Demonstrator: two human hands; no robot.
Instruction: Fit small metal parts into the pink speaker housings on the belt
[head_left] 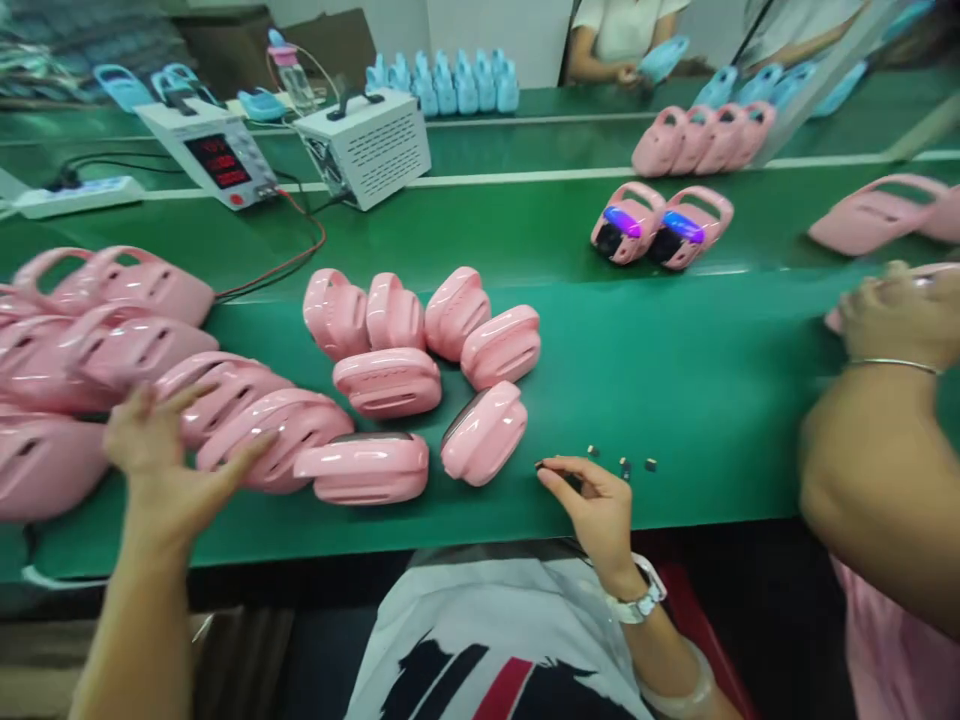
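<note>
My left hand [161, 470] is at the left with fingers spread wide, over a row of glossy pink handled housings. It is against or just above the pink housing [281, 435] nearest its thumb; whether it touches is unclear. Low over the table's front edge, my right hand [596, 500] pinches a small black card [540, 466] between thumb and fingertips. Just beyond that hand lie a few loose small black cards [651, 464] with light-coloured marks. Several more pink housings [484, 435] stand between my hands, some tilted.
On the back ledge are a power supply [217, 160] with a red display, and a grey-white metal box [371, 150]. Two pink units [628, 225] glow purple. At the right, a co-worker's hand [900, 315] rests on a pink housing. Light-blue housings [465, 85] line the far bench.
</note>
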